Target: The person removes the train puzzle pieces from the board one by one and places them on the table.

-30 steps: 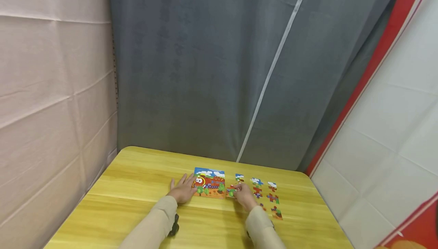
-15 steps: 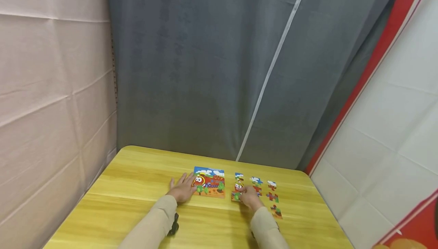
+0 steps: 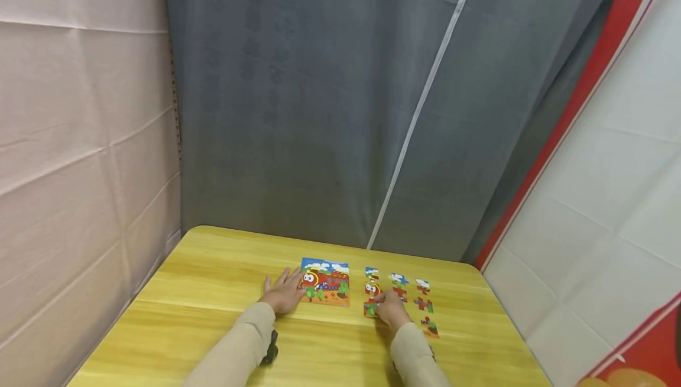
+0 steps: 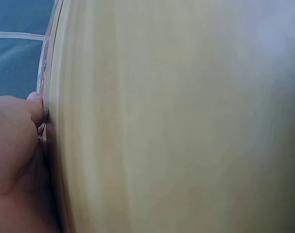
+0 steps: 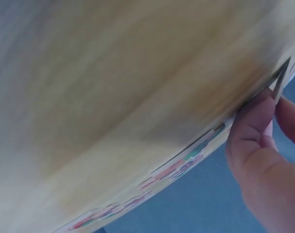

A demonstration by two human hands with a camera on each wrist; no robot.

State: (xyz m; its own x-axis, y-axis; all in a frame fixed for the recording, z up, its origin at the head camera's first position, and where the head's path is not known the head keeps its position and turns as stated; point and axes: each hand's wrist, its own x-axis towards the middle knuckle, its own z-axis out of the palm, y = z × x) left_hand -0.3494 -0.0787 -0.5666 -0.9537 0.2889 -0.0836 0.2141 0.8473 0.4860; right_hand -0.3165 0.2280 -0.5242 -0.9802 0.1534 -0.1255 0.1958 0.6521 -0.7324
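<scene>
The picture card (image 3: pixel 334 292), showing a red cartoon train under a blue sky, lies flat on the table. My left hand (image 3: pixel 284 296) rests with fingers spread at its left edge, the fingertips over the edge. In the left wrist view the thumb presses at the card's thin edge (image 4: pixel 46 68). My right hand (image 3: pixel 392 309) pinches a puzzle piece (image 3: pixel 369 309) with green and orange print between thumb and fingers. This piece appears tilted in the right wrist view, one edge raised off the table. Just beyond it lies a puzzle piece with the train's face (image 3: pixel 370 288).
Several loose puzzle pieces lie spaced in rows right of the card, among them a cloud piece (image 3: pixel 399 279) and a cactus piece (image 3: pixel 430 327). The yellow wooden table (image 3: pixel 223 269) ends at a grey curtain (image 3: pixel 298 139) behind.
My right hand has moved right and slightly toward me with the puzzle piece, from beside the card to below the train-face piece. My left hand stays in place.
</scene>
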